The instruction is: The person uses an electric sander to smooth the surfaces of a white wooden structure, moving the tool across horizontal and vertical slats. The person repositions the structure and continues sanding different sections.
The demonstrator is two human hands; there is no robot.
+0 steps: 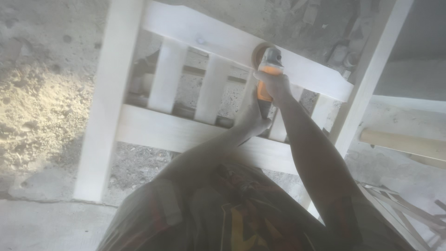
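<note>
Over dusty concrete floor (pixel 42 60): pale wooden frame (pixel 111 93) lies flat. Right hand (pixel 274 83) closed around orange angle grinder (pixel 267 69), disc on upper rail. Left hand (pixel 253 116) wraps grinder's rear handle. Rails look smooth, whitish; slats' finish cannot be judged through haze.

Both hands hold an orange angle grinder (pixel 267 69) with a round sanding disc (pixel 258 55) against the upper rail (pixel 223 39) of a pale wooden frame (pixel 104 116). The right hand (pixel 275 83) grips the tool near its head, and the left hand (pixel 253 116) closes around its rear handle, lower down. The frame has several vertical slats (pixel 166 76) between two rails. Under it is a rough concrete floor (pixel 42 56) with a heap of sawdust (pixel 35 116) at the left. Thin wooden strips (pixel 404 204) lie at the lower right.
</note>
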